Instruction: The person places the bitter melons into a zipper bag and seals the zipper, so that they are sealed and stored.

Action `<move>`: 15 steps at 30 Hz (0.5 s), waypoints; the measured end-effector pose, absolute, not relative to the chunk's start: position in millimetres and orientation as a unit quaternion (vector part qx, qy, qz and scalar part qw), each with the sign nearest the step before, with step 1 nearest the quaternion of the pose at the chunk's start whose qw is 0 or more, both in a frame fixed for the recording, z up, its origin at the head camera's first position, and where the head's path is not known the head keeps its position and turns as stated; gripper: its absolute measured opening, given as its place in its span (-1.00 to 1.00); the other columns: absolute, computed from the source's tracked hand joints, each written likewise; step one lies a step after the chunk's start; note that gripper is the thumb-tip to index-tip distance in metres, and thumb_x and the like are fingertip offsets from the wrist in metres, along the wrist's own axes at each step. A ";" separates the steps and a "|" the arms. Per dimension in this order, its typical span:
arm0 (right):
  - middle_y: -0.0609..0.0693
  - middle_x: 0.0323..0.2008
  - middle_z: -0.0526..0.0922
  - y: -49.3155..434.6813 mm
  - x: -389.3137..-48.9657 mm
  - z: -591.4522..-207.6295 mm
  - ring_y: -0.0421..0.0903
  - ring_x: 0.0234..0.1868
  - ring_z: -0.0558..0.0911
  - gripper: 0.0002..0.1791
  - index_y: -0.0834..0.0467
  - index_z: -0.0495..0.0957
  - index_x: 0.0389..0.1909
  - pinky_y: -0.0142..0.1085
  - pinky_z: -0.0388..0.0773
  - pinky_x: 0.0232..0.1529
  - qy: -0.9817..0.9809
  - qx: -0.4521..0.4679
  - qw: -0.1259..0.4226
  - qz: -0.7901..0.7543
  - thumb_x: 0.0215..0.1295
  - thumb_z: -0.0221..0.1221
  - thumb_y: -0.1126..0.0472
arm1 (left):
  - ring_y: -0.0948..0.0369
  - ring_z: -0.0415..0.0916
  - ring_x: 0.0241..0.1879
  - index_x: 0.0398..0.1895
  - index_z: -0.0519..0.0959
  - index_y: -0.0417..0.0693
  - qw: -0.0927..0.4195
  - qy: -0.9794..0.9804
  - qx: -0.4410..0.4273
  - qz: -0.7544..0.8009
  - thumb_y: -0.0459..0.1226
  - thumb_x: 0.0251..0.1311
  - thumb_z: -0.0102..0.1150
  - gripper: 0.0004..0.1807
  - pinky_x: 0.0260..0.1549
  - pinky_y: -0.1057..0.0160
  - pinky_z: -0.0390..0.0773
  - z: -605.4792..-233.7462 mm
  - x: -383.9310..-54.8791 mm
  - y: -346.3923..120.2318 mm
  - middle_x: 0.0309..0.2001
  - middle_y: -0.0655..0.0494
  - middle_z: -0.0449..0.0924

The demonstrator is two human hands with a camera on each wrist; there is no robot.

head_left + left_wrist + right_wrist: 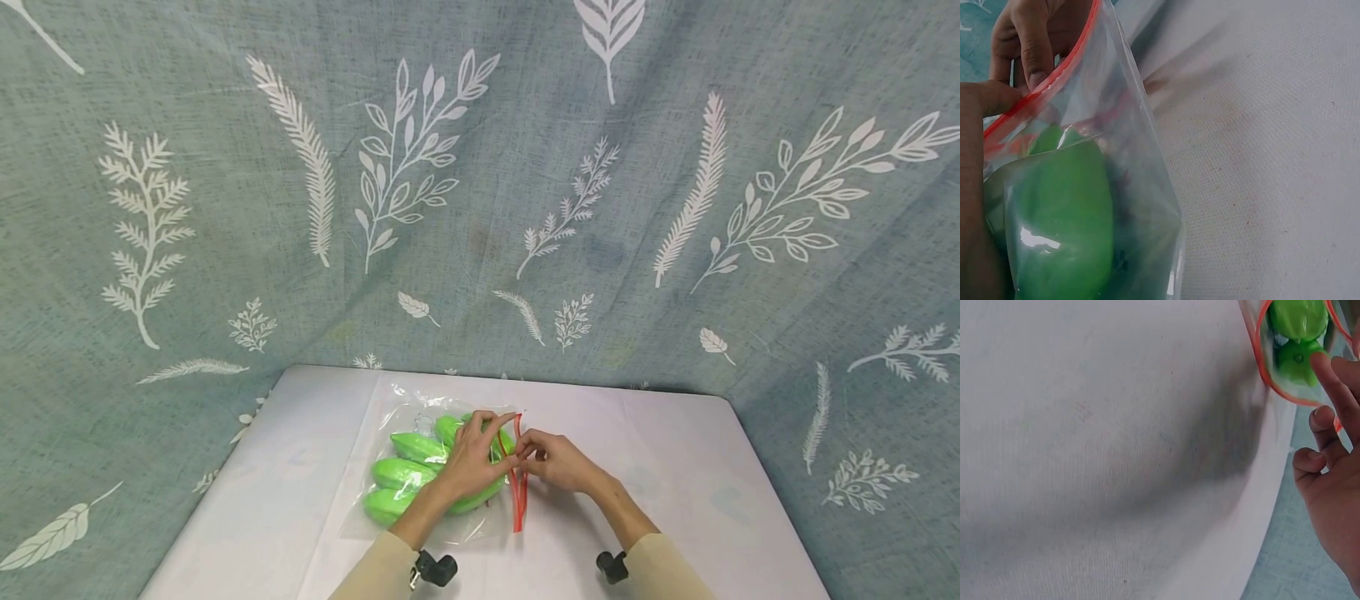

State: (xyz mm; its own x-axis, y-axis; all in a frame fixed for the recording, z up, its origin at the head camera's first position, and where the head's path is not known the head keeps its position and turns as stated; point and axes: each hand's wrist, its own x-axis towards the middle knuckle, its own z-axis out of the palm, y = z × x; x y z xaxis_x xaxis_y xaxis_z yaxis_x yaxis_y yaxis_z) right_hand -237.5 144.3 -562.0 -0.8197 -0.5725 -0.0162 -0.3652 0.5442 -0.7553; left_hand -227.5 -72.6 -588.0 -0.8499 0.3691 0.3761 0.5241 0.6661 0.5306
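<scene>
A clear zip bag point(401, 410) with a red zip strip point(517, 512) lies on the table, holding several glossy green oblong fruit-like pieces point(401, 473). Across the bag reaches my left hand point(472, 457), its thumb and fingers gripping the red-edged mouth. From the other side my right hand point(564, 462), fingers bent, pinches the same mouth close to the left thumb. In the right wrist view the red rim point(1262, 359) makes an open loop, with green pieces point(1297, 322) showing inside. The left wrist view shows one large green piece point(1063, 219) through the plastic.
A white cloth covers the table point(637, 467). Behind it and at both sides hangs a grey-green curtain point(480, 208) with white leaf prints. Dark wrist cameras point(437, 568) sit at the beige sleeves point(375, 571).
</scene>
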 end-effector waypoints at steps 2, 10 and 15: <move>-0.26 -0.22 0.67 146.8 -239.0 -561.9 -0.14 -0.18 0.60 -0.85 -0.05 0.60 -0.10 -0.31 0.49 -0.22 0.870 -0.264 0.125 -0.397 0.34 0.26 0.17 | 0.11 0.35 0.21 0.52 0.24 0.34 0.115 -0.909 -0.247 -0.315 0.10 0.17 0.32 -0.17 0.25 -0.12 0.23 -587.9 -227.7 -72.4 0.19 0.07 0.29; -0.16 -0.22 0.65 157.4 -246.9 -561.7 -0.16 -0.29 0.57 -0.84 0.04 0.59 -0.07 -0.28 0.52 -0.34 0.883 -0.210 0.084 -0.412 0.39 0.20 0.13 | 0.01 0.29 0.32 0.58 0.14 0.31 0.098 -0.926 -0.238 -0.275 0.12 0.25 0.22 -0.15 0.34 -0.16 0.16 -577.1 -227.1 -68.5 0.33 0.02 0.28; -0.11 -0.26 0.67 157.6 -252.3 -565.1 -0.15 -0.35 0.60 -0.77 0.09 0.60 -0.03 -0.27 0.53 -0.36 0.887 -0.167 0.057 -0.426 0.41 0.19 0.08 | -0.06 0.24 0.37 0.56 0.19 0.22 0.084 -0.935 -0.230 -0.255 0.10 0.31 0.14 -0.23 0.37 -0.20 0.11 -559.6 -226.9 -65.1 0.38 -0.04 0.25</move>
